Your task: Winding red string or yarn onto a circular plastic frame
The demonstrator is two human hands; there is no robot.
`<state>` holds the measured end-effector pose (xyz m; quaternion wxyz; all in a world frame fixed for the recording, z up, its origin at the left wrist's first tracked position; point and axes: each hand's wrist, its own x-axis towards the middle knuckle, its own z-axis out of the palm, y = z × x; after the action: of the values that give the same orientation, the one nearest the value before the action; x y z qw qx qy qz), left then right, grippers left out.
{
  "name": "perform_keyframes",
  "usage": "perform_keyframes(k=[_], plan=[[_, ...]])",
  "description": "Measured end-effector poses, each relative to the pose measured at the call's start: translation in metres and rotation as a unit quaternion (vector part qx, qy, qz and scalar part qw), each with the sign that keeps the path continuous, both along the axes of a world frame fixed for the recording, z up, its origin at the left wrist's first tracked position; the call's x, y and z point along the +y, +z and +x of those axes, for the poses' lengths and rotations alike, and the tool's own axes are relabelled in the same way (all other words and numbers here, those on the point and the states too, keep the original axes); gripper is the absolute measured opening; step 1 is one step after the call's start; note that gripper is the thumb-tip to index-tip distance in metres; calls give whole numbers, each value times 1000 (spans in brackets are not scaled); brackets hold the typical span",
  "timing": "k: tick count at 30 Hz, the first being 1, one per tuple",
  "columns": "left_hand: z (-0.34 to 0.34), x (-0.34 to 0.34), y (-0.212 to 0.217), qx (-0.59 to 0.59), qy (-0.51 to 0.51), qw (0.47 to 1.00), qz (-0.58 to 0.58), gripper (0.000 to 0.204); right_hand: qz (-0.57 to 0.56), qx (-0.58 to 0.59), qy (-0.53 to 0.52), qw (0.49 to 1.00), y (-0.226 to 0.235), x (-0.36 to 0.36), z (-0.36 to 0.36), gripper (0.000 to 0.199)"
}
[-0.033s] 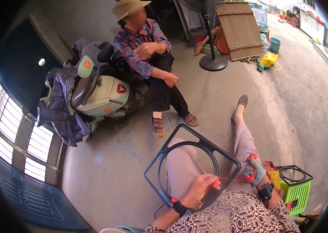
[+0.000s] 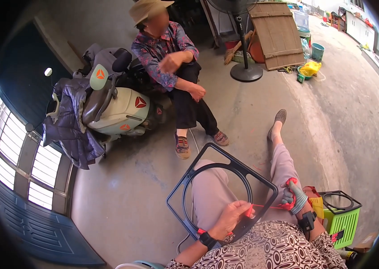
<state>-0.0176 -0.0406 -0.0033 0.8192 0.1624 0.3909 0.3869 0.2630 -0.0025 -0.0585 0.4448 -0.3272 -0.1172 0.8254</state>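
Holding the red cord (image 2: 268,206) taut seemed wise in the head view, where the left hand's (image 2: 229,219) fingers (image 2: 242,206) pinched it at the black frame (image 2: 243,169) over the left thigh (image 2: 209,188), the gloved right hand (image 2: 298,200) clenching a red loop (image 2: 289,206).

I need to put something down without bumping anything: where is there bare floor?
Bare concrete floor shows between the blue door and the square black frame, and between the pedestal fan and the outstretched shoe. It is crowded beside the gloved right hand, where a green crate sits, and around the scooter, with a seated person close by.
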Motion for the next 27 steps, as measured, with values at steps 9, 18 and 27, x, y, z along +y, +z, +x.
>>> perform_keyframes(k=[9,18,27], plan=[[2,0,4,18,1,1000,19,12,-20,27,-45,998,14,0,-9,38],[5,20,3,-7,-7,999,31,15,-35,69,-249,965,7,3,13,30],[10,20,1,-39,-18,999,-7,13,-95,-117,-366,918,15,6,72,33]])
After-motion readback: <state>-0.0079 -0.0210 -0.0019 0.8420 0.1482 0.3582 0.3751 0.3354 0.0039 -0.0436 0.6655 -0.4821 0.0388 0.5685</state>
